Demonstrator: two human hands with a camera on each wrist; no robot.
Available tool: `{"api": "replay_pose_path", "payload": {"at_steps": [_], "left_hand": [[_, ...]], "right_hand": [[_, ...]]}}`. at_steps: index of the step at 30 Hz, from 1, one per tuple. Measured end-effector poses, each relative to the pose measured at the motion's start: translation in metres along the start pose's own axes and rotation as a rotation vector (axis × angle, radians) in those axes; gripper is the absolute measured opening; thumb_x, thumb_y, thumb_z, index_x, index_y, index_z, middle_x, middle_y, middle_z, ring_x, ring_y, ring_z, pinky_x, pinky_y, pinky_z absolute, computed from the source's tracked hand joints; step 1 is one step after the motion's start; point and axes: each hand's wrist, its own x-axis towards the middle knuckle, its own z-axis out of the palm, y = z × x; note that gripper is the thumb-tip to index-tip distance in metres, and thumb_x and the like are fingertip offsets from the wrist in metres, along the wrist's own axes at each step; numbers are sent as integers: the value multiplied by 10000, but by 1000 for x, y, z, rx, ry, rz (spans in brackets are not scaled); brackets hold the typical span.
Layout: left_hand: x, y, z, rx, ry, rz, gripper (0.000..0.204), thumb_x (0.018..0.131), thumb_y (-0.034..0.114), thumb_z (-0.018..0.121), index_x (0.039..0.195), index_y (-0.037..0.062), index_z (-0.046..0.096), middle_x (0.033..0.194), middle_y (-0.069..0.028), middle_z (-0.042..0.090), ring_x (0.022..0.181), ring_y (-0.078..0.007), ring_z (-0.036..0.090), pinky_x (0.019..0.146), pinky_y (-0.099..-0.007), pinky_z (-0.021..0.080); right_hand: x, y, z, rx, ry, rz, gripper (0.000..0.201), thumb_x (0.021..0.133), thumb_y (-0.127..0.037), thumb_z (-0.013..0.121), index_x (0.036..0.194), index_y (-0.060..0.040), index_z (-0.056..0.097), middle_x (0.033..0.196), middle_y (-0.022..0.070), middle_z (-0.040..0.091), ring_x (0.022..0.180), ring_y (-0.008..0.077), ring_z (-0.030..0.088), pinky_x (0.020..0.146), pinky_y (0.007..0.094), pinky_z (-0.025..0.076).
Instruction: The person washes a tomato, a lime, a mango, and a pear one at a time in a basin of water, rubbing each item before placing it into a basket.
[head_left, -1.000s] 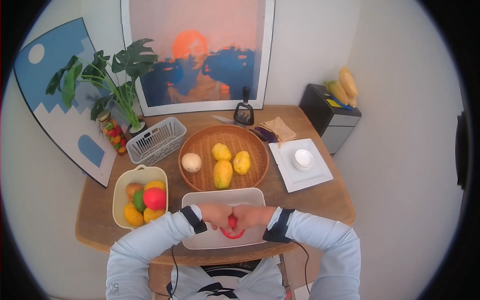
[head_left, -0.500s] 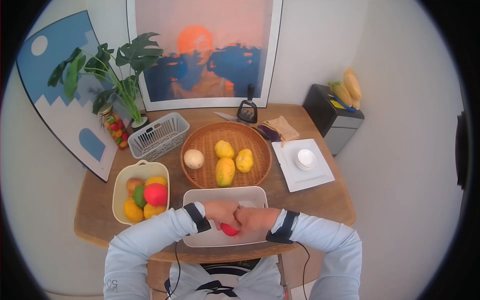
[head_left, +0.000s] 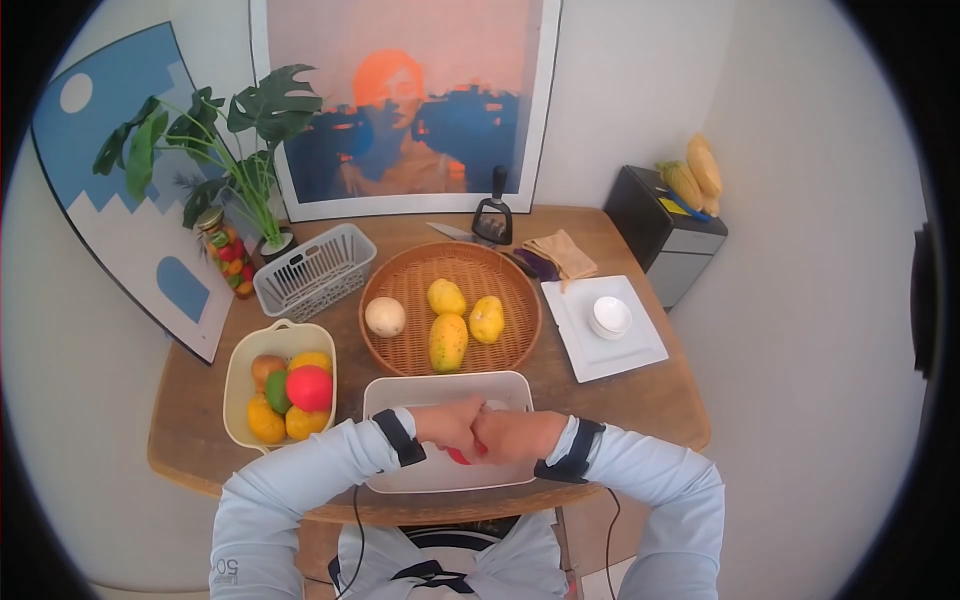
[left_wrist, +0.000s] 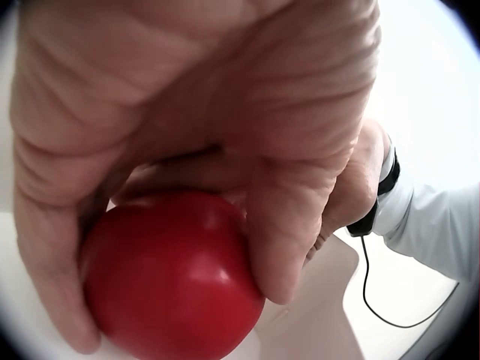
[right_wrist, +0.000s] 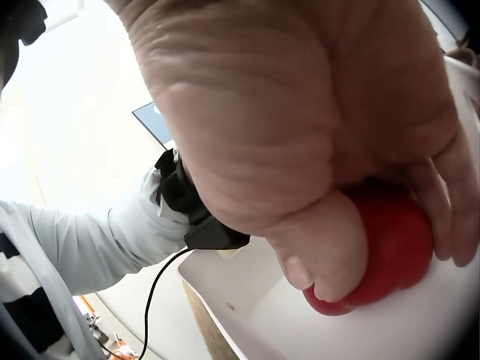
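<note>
Both hands are down in a pale rectangular tub at the table's near edge, close together on a glossy red bell pepper. The left hand has its thumb and fingers bent round the pepper's sides in the left wrist view. From the other side the right hand grips it, thumb against the lobed surface. Most of the pepper is hidden under the hands in the head view, where only a red sliver shows.
A round wicker tray holds several yellow and pale fruits behind the tub. To the left stands a cream basket of mixed produce, with a grey basket behind it. A white plate bears small white bowls on the right.
The hands have shifted slightly within the tub and turned about the pepper. Less of its red surface shows between them than half a second ago.
</note>
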Motion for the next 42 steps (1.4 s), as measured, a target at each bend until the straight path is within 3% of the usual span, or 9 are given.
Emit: {"api": "replay_pose_path", "payload": {"at_steps": [4,6,13,16,22,26,31,36,42], "left_hand": [[-2,-5,-3,144,99,70,886,618,168,873,1326,-29,379,1156,-220,594,1058,-333,612,878,-361,511],[-7,5,-3,404,199,21,874,623,160,863,1325,-28,377,1169,-221,589,1073,-349,606,890,-368,508],[-2,-14,-12,121,70,31,871,626,170,861,1335,11,381,1186,-220,582,1085,-369,599,904,-382,501],[-5,-10,-11,151,89,46,872,629,186,867,1329,1,380,1189,-221,583,1097,-361,599,909,-380,501],[-13,1,-3,267,171,-15,910,598,189,881,1327,-9,374,1204,-237,565,1129,-371,572,925,-379,496],[-2,-14,-12,159,59,-48,918,597,223,896,1315,-28,382,1200,-250,565,1101,-380,578,924,-386,494],[-15,4,-5,402,131,-24,793,671,224,857,1280,-46,427,1175,-235,598,1040,-344,619,888,-393,503],[-13,8,-24,-67,-148,-151,782,707,188,803,1346,-25,406,1133,-217,607,994,-295,633,828,-380,518],[24,-46,2,247,126,222,801,748,179,763,1405,-32,356,1093,-147,616,783,-193,643,601,-293,534]], "right_hand": [[-3,-12,-4,14,256,-17,511,757,-248,772,1103,84,595,1059,265,655,962,403,654,846,423,531],[-10,-34,-23,75,125,122,573,760,-218,785,1186,79,541,1116,267,623,1024,409,619,899,410,507],[9,-5,1,36,143,41,664,761,-252,802,1273,51,506,1261,265,547,1121,405,574,952,411,480],[11,0,4,82,173,-3,676,722,-304,823,1195,82,534,1136,286,615,1027,405,629,901,414,514],[-2,-21,-16,34,91,182,728,684,-286,842,1209,91,506,1121,285,622,1019,397,633,909,412,508],[7,0,3,41,222,-42,714,688,-293,844,1204,75,515,1086,251,649,1024,396,634,917,411,502],[-2,-36,-33,-13,-157,230,728,714,-302,825,1270,30,494,1163,227,630,1072,395,613,932,399,495],[6,-8,1,16,241,-31,572,717,-325,817,1142,2,618,1071,208,661,1021,369,633,900,402,495],[1,-24,-18,76,-55,88,598,726,-336,801,1163,20,602,945,197,688,975,359,645,888,399,502]]}}
